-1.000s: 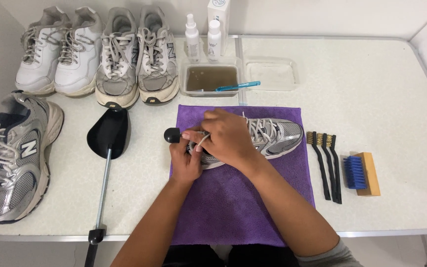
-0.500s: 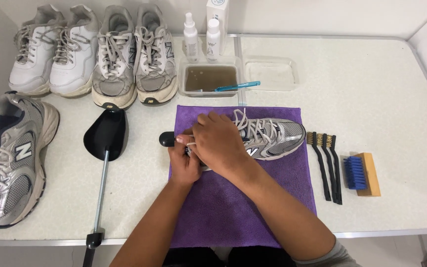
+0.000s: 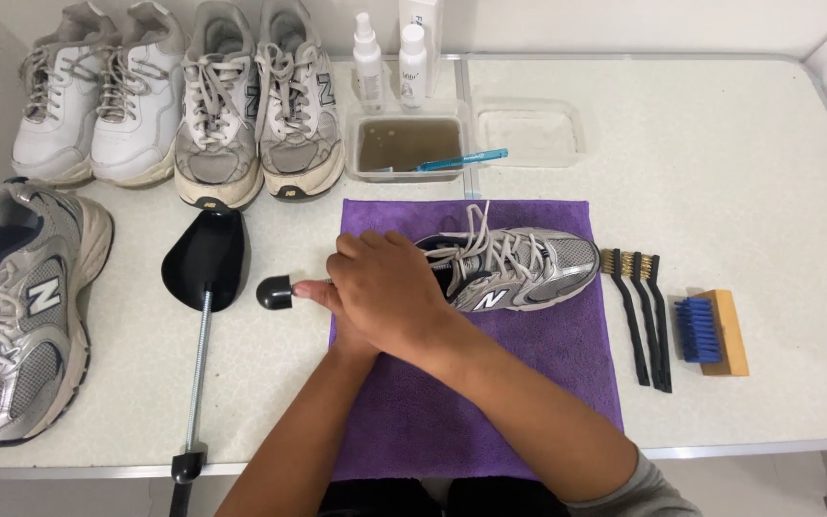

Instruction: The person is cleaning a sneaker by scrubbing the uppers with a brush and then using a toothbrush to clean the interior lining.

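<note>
Head view, looking down on a white table (image 3: 739,172). Over the last second the silver sneaker (image 3: 519,270) has slid a little toward the table's right edge on the purple cloth (image 3: 490,402), and more of its laces and toe now show. The black round knob (image 3: 274,292) of a shoe tree sticks out further from the heel end, toward the left edge. Judging from this, the shoe tree is being seated in, or drawn out of, the sneaker; which of the two cannot be told.

The right hand (image 3: 390,292) lies curled over the sneaker's heel and collar, fingers closed down onto it. The left hand (image 3: 342,321) sits mostly hidden beneath the right one; one finger shows at the thin rod just beside the knob, but its grip cannot be told. The sneaker lies on its sole, toe pointing right, in the upper half of the cloth.

A second black shoe tree (image 3: 205,278) lies to the left of the cloth. Three slim brushes (image 3: 638,316) and a blue-bristled wooden brush (image 3: 710,332) lie to the cloth's right.
</note>
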